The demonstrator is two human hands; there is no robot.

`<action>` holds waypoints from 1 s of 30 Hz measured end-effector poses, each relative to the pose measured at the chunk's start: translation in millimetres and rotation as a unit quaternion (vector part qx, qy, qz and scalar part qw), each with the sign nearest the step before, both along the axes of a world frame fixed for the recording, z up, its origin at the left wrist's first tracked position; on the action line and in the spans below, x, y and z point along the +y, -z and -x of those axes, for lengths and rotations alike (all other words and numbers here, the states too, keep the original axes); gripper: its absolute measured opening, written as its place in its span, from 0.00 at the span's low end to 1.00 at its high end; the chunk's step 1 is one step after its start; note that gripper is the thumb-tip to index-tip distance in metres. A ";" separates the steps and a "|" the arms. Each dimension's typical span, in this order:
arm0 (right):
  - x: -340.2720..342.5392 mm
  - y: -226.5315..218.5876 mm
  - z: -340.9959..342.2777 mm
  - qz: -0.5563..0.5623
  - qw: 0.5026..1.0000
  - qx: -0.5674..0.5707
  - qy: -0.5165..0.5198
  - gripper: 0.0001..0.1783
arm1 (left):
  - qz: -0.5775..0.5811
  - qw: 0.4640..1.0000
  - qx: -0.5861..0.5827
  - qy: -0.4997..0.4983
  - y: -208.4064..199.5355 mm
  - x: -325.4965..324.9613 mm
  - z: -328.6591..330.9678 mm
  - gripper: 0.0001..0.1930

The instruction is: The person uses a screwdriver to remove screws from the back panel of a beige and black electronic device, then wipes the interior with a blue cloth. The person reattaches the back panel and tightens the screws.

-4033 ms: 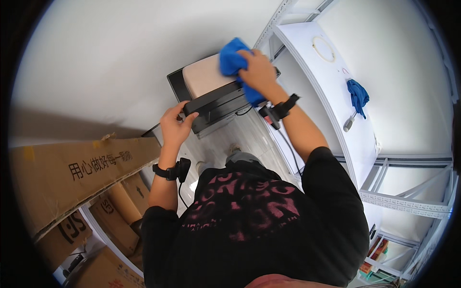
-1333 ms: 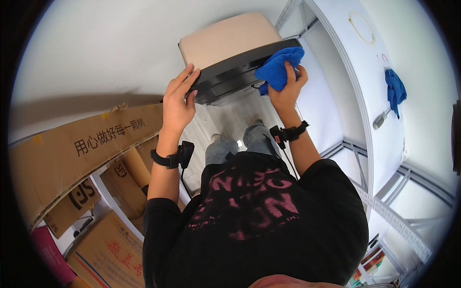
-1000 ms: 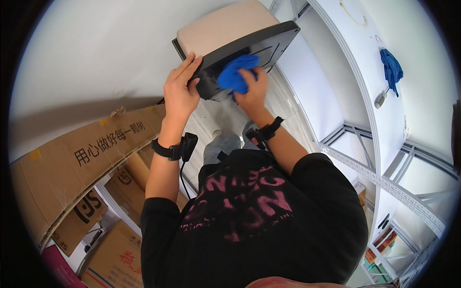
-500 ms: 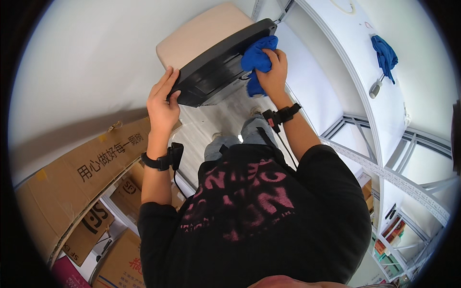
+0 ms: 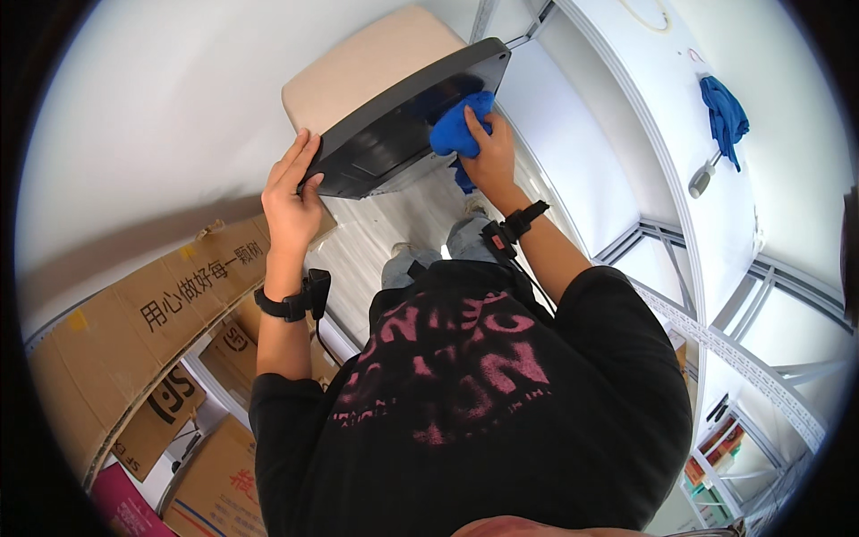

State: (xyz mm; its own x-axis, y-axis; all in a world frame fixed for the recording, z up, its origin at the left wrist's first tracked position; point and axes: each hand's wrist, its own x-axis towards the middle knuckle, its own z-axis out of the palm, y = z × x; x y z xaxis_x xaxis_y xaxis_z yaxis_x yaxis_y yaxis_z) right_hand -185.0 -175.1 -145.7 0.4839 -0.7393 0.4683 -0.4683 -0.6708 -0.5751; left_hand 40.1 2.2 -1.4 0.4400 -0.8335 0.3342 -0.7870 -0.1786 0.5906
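A large piece with a beige, rounded block [image 5: 371, 67] behind a black panel [image 5: 394, 125] is held up in front of me, tilted with its right end farther away. My left hand [image 5: 293, 192] grips the panel's near left end, thumb on the front face and fingers over the edge. A blue cloth [image 5: 458, 132] is bunched in my right hand [image 5: 492, 163], pressed against the right part of the glossy black face. Part of the cloth hangs below that hand. What supports the piece from beneath is hidden.
Cardboard boxes [image 5: 179, 286] line the lower left. White shelving with metal rails [image 5: 761, 358] runs along the right. Another blue cloth [image 5: 725, 112] and a grey-handled tool [image 5: 702, 182] are on the white surface there. Grey wood-look floor [image 5: 367, 233] shows below the panel.
My right hand and the cloth have slid left and slightly down across the black face. The piece and my left hand have shifted a little left in view.
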 end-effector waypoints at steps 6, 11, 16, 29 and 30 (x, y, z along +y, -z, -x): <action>14.2 55.5 6.7 -0.109 0.990 0.083 0.030 0.42 | 0.006 1.000 -0.014 -0.001 3.6 2.5 0.2 0.30; 33.6 23.7 -3.3 -0.080 0.996 -0.018 -0.040 0.39 | 0.007 1.000 0.005 -0.007 5.4 7.2 1.7 0.30; 55.5 -47.7 -43.6 0.043 0.984 -0.092 -0.149 0.37 | 0.030 0.999 0.010 0.005 5.2 8.3 -1.1 0.32; 109.3 -7.7 -65.1 0.007 0.969 0.060 -0.238 0.42 | 0.025 0.995 0.082 0.058 6.3 22.8 -11.1 0.35; 111.0 -9.0 -61.9 0.009 0.970 0.052 -0.235 0.42 | 0.046 0.993 0.087 0.057 10.3 25.0 -10.7 0.35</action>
